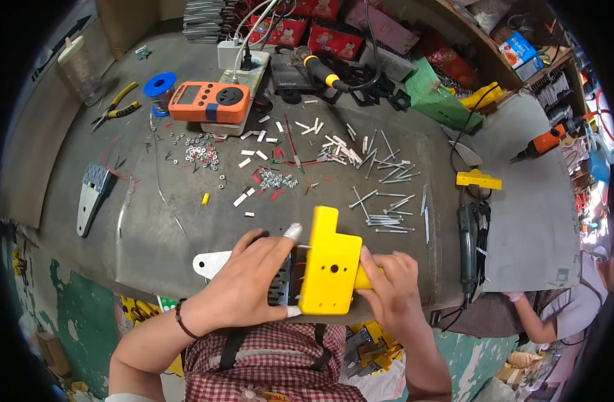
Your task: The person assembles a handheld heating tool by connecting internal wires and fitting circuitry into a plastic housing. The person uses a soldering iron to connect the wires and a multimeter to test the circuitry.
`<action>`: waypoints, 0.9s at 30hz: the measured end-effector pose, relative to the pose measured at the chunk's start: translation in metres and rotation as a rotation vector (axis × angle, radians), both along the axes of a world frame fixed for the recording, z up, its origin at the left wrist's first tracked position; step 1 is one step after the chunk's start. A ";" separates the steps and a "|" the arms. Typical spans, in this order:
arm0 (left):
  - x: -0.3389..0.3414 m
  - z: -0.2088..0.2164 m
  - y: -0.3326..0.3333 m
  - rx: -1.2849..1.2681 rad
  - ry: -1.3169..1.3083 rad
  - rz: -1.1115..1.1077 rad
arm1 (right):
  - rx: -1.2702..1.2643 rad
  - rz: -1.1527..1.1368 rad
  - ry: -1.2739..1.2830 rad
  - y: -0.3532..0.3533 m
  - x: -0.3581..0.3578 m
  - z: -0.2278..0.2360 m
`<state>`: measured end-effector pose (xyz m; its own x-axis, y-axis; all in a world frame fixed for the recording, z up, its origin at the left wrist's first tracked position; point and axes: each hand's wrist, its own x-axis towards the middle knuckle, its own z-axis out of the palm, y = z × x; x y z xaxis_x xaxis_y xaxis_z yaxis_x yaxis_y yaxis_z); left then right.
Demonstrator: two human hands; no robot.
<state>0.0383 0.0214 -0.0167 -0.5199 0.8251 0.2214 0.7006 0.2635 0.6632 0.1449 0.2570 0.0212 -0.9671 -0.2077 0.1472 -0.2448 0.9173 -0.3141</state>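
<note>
We see both hands meeting at the near edge of the bench [146, 234], working on a yellow plastic housing [330, 268] held upright between them. Our left hand [250, 285] wraps the dark metal part [281, 285] that sits against the housing's left face; its forefinger lies across the top and its thumb presses at the housing's lower left corner, so this grip is closed around the metal part and touching the yellow shell. Both fingertips we can see there wear pale coverings. Our right hand [394, 288] closes on the yellow handle end [362, 278] that sticks out of the housing's right side, the fingers curled narrow over it. So the housing stands between the two grips, its broad face turned toward us, its taller tab pointing away over the bench.

Just under the left hand a flat white metal bracket [210, 262] pokes out to the left, lying on the bench. Beyond the housing, long nails [387, 218] lie scattered, with small white sleeves [260, 154] and a heap of tiny screws [275, 179] farther off. An orange meter [208, 102] sits well apart at the far side, near a blue spool [159, 85] and yellow-handled pliers [116, 107]. A second yellow piece [478, 179] rests to the right, beside a dark green power tool [467, 244].
</note>
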 end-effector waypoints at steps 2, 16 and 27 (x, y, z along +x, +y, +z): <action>-0.001 0.003 0.002 0.036 -0.041 0.013 | 0.098 -0.079 -0.097 0.014 0.011 -0.021; -0.006 0.008 0.005 0.010 -0.060 -0.013 | 0.127 0.104 -0.214 -0.005 -0.014 0.028; -0.004 0.005 -0.004 0.032 -0.078 -0.020 | -0.002 0.221 -0.344 0.001 -0.054 0.026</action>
